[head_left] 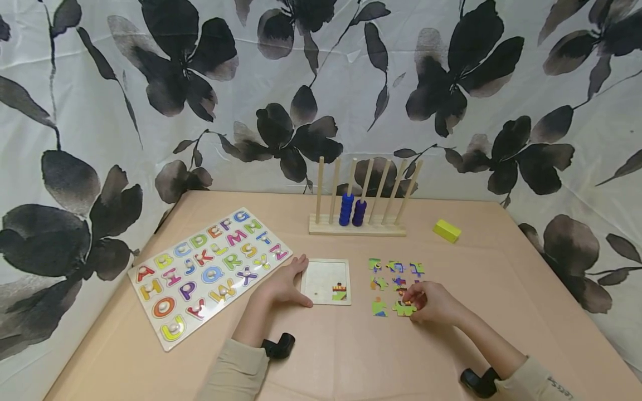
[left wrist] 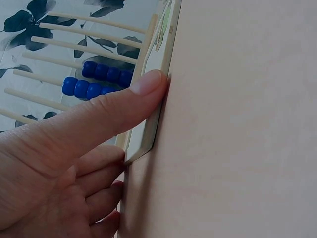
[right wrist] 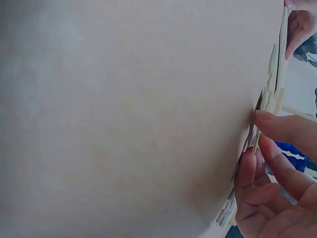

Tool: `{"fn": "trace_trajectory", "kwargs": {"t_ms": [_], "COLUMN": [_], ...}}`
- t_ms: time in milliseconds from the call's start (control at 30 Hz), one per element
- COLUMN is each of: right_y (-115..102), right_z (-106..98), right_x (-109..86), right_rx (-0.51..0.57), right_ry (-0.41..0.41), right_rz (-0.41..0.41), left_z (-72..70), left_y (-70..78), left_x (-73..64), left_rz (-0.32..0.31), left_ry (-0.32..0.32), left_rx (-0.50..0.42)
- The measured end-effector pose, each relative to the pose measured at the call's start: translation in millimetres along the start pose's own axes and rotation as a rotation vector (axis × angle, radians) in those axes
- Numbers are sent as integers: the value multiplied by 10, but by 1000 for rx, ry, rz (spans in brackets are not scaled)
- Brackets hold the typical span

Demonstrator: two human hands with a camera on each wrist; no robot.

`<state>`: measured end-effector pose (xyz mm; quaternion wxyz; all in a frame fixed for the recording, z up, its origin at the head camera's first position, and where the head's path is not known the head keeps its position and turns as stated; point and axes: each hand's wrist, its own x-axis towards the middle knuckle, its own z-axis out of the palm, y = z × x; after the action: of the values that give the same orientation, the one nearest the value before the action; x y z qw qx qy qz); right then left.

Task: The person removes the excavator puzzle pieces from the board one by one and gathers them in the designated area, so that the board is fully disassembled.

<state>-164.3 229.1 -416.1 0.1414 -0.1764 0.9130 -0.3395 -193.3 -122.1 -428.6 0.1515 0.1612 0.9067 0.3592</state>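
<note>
The left hand [head_left: 283,284] holds a small white puzzle tray [head_left: 321,275] by its left side. Its thumb [left wrist: 124,101] lies on the tray's near edge, and the other fingers bend at the side. Joined pieces with a green and red picture [head_left: 339,291] fill the tray's near right corner. To the right, the right hand [head_left: 433,303] pinches a thin jigsaw piece [right wrist: 256,141] between thumb and fingertips, low over the table. The fingers partly cover it. Beside that hand lie several loose jigsaw pieces [head_left: 379,307] in rough rows, green, blue and orange.
A white alphabet board [head_left: 173,259] with colourful letters lies at the left. Behind the tray stands a wooden peg rack [head_left: 357,229] with blue beads [head_left: 346,209] on two pegs. A yellow block [head_left: 447,230] sits at the back right. Floral cloth [head_left: 371,83] hangs behind the table.
</note>
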Motion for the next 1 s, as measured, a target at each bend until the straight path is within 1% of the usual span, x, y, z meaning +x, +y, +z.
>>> {"fn": "trace_trajectory", "kwargs": {"t_ms": [400, 633, 833, 1000], "right_y": [-4, -34, -75, -117], "right_z": [-3, -3, 7, 49], "right_x": [-15, -26, 21, 83], "right_rx": [34, 47, 54, 62], "right_ry": [-12, 18, 47, 65], "right_rz": [-6, 3, -27, -50], "left_z": [-12, -8, -8, -6], "left_y": [25, 28, 29, 17], "left_x": [-14, -15, -13, -9], "left_rz": [-3, -6, -4, -3], "left_ry": [-2, 0, -1, -2], "left_rx": [8, 7, -2, 10]}}
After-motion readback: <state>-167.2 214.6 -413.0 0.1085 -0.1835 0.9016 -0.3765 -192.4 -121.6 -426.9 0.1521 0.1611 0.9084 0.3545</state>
